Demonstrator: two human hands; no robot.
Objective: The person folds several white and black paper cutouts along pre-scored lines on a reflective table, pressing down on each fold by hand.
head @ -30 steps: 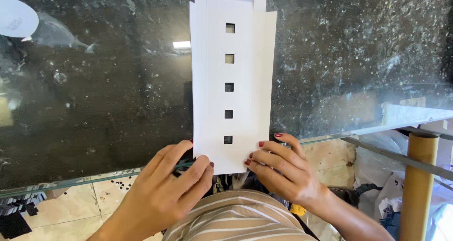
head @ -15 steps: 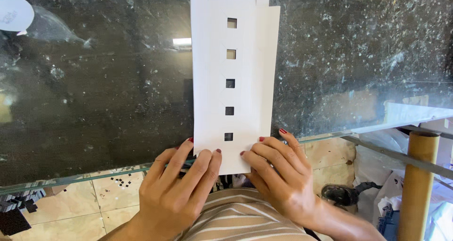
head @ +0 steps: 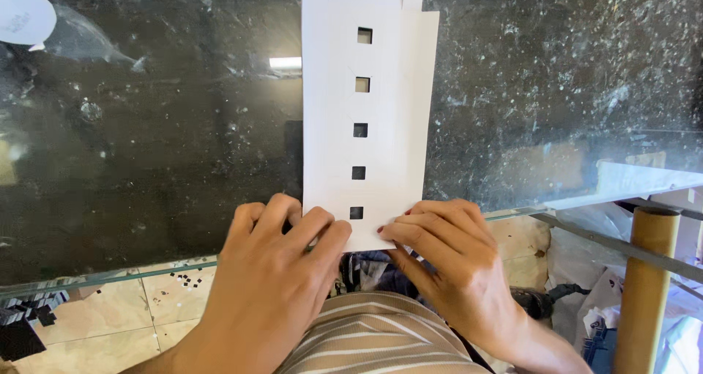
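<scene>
- Head view: we see a long white paper strip [head: 366,118] lying flat on a dark glass tabletop [head: 146,147], running away from the person, with a row of five small square cut-outs down its middle.
- Our left hand [head: 282,271] rests palm down at the near end of the strip, fingers close together, the fingertips pressing the paper's near left corner beside the lowest cut-out.
- Our right hand [head: 447,260] lies at the near right corner of the strip, fingers held together and bent, their painted tips touching the paper edge; we cannot tell whether it pinches the paper or only presses it.
- The near end of the strip reaches just past the glass edge, above a striped shirt [head: 373,337].
- Left of the strip, well apart, a white round object [head: 22,12] sits at the far corner of the glass.
- Right of the strip, below the glass, stands a cardboard tube [head: 648,286].
- Below the glass, left of the hands, tiled floor [head: 117,308] carries small black paper bits.
</scene>
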